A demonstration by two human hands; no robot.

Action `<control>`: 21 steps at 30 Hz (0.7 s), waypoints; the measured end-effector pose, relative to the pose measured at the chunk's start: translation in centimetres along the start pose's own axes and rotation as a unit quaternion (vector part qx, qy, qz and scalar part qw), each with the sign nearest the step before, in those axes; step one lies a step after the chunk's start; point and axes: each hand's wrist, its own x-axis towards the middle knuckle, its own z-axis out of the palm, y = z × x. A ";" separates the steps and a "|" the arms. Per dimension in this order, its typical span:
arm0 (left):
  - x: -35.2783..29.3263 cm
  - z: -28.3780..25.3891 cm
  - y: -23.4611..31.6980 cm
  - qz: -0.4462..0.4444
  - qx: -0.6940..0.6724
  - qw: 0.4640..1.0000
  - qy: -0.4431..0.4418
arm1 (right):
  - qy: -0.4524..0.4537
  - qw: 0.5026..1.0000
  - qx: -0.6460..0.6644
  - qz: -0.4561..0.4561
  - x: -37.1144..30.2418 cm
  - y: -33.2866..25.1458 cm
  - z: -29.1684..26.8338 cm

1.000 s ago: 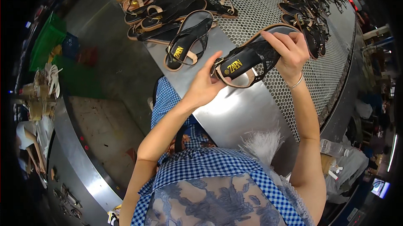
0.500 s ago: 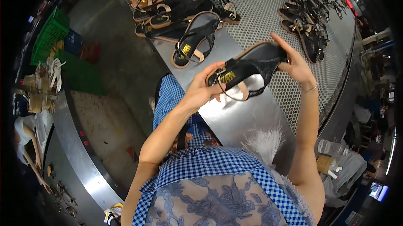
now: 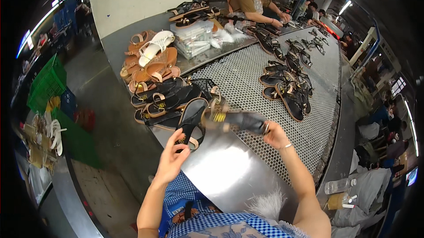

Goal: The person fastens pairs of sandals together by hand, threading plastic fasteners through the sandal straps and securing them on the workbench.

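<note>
A black sandal [image 3: 243, 122] with a yellow mark on its insole is smeared by motion above the metal table edge. My right hand [image 3: 277, 136] is closed on its right end, while its left end reaches over the near sandals. Just left of it, another black sandal [image 3: 192, 113] with a tan edge lies on the metal table [image 3: 216, 163]. My left hand [image 3: 171, 158] is at that sandal's near end, thumb and fingers apart; whether they touch it is hard to tell. Several more black sandals [image 3: 165, 98] are heaped behind it.
Brown sandals and one white sandal [image 3: 157, 48] form a pile at the far left beside a clear plastic box [image 3: 193, 39]. Black sandals [image 3: 289, 88] sit on the perforated conveyor [image 3: 238, 70]. Across the table a co-worker [image 3: 249, 1] handles things. A white tuft [image 3: 267, 203] lies near me.
My left hand has let go of the held sandal and moved left to the one on the table. My right hand has swung the held sandal left. The view has tilted up.
</note>
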 end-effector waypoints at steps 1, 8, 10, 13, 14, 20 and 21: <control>-0.3 -0.8 0.4 0.016 0.015 1.000 0.021 | 0.023 0.997 0.062 -0.034 1.7 -1.1 0.5; 0.8 -4.5 -1.8 0.030 0.038 0.984 0.173 | 0.088 0.958 0.140 -0.233 16.3 -16.4 1.4; 0.3 -5.3 -2.8 0.054 0.104 0.972 0.205 | 0.220 0.935 -0.199 -0.195 18.1 -14.2 7.5; 1.0 -4.5 -3.4 0.056 0.206 0.956 0.202 | 0.064 0.672 -0.695 -0.246 22.8 -8.9 6.7; 0.7 -4.5 -3.5 0.047 0.242 0.948 0.200 | 0.008 0.675 -0.696 -0.246 23.7 -5.4 9.1; 2.4 -3.3 -5.2 0.005 0.304 0.943 0.137 | -0.003 0.711 -0.674 -0.200 27.0 1.6 13.6; 3.0 -3.1 -5.9 -0.008 0.292 0.948 0.128 | -0.006 0.711 -0.674 -0.199 27.5 2.0 13.1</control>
